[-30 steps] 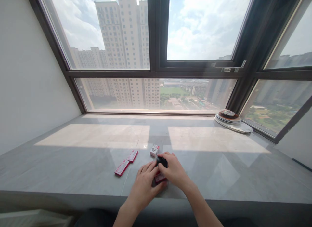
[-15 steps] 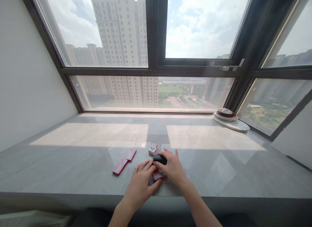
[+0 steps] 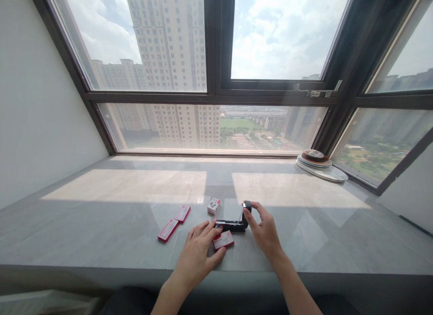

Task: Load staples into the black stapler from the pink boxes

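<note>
A black stapler [image 3: 230, 224] lies on the grey stone sill, its top arm raised upright at the right end. My right hand [image 3: 265, 227] pinches that raised arm between thumb and fingers. My left hand [image 3: 199, 249] rests with fingers spread; its fingertips touch the left end of the stapler base, and its thumb lies by a red and white box [image 3: 223, 240] just in front of the stapler. A small white box [image 3: 213, 206] with red edges sits behind the stapler's left end.
Two flat red and white boxes, one [image 3: 168, 230] nearer and one [image 3: 183, 214] farther, lie end to end on the left. Stacked plates [image 3: 320, 165] stand at the back right corner. The sill's front edge [image 3: 111, 268] runs below my hands.
My right hand has moved right and lifted the stapler's top arm, so the stapler now stands opened. The red and white box in front is more exposed. My left hand has barely moved.
</note>
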Demonstrator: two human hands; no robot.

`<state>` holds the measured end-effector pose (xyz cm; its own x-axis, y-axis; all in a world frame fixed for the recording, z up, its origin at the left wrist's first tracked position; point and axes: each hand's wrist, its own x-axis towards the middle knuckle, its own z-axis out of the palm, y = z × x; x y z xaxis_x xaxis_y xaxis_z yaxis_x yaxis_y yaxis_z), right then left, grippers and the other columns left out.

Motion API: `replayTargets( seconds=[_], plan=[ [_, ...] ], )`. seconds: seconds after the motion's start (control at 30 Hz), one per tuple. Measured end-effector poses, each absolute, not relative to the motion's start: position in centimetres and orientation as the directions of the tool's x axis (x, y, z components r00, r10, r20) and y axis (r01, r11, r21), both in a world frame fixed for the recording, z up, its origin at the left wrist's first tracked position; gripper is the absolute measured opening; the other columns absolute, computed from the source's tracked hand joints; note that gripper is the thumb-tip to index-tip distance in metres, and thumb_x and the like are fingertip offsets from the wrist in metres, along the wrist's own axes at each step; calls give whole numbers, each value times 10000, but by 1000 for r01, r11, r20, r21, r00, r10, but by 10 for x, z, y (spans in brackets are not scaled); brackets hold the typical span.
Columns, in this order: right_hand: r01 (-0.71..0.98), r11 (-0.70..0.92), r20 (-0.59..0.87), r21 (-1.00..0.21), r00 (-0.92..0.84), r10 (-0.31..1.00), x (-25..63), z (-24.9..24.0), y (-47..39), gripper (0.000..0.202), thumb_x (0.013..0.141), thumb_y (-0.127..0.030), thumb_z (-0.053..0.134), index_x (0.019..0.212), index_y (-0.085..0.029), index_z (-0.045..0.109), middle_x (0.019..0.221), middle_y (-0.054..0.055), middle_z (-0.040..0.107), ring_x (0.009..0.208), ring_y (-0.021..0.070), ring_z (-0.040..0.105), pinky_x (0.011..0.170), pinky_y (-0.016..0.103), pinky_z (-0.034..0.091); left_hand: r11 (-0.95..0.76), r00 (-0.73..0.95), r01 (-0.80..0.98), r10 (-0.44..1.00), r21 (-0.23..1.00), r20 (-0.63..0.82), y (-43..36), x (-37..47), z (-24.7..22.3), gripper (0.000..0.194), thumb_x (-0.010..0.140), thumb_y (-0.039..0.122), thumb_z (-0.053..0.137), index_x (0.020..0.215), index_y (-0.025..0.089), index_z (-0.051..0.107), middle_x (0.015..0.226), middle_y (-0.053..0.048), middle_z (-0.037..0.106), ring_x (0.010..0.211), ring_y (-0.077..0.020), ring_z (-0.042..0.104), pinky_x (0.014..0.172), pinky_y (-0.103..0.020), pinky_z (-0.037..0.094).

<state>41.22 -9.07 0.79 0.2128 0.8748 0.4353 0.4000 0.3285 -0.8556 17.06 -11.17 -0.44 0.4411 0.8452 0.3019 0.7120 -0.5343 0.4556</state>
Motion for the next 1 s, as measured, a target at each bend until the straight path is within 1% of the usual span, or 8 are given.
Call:
replayTargets(
  seconds=[0.13,0.23,0.37,0.47,0.6,0.8,0.9,1.0],
  plan=[
    [335,138,254,-932,332,909,455,-13,-102,521,942,-638,457,976,-168,679,861,85,703,822,243,662,733,313,521,-543,445,698,840,467,311,-115,169,-4,454,890,376,631,1341,346,581,1521,-8,475,1412,-291,396,1167,-520,341],
    [333,-60,45,-941,302,952,484,-29,-107,582,914,-696,442,875,-166,679,632,28,621,519,175,553,492,269,420,-543,437,675,840,500,322,-117,165,-3,529,865,314,647,1379,319,521,1528,-36,458,1431,-277,380,1178,-490,347],
    [344,-163,-117,-925,151,982,487,-29,-116,590,906,-696,453,904,-162,704,626,5,617,385,113,434,410,243,302,-535,408,651,845,539,346,-118,162,0,351,849,249,648,1193,273,587,1529,-57,435,1446,-272,363,1178,-466,361],
    [388,-90,-92,-917,12,996,458,-21,-122,554,909,-662,489,846,-163,721,578,-4,593,422,111,440,449,231,307,-524,395,661,852,537,345,-116,166,3,203,847,240,657,1043,275,616,1482,-37,474,1426,-266,379,1166,-460,376],
    [367,33,-11,-930,-117,993,411,-18,-118,463,904,-592,558,809,-166,712,617,0,613,543,131,496,510,224,311,-526,389,656,850,541,355,-109,172,2,217,802,267,730,1001,275,644,1441,-46,491,1381,-290,414,1135,-471,402],
    [424,-9,-46,-906,-76,996,410,-24,-109,415,883,-547,585,716,-170,635,612,-2,601,552,136,490,515,231,285,-510,396,665,860,546,321,-102,165,-3,222,796,340,767,977,273,657,1411,-54,502,1343,-296,437,1107,-472,412],
    [535,-23,-33,-845,-11,999,426,-17,-113,381,882,-545,582,756,-188,631,599,-8,596,554,155,514,524,246,296,-518,393,652,855,554,337,-102,162,-2,243,811,340,754,1017,274,643,1436,-45,491,1351,-282,433,1105,-448,415],
    [648,7,65,-761,66,996,426,-2,-117,317,915,-509,549,866,-213,652,568,-20,588,554,178,545,541,263,295,-529,397,643,849,554,349,-105,164,0,332,826,335,739,1133,285,622,1428,-52,515,1343,-278,449,1106,-440,411]
  ],
)
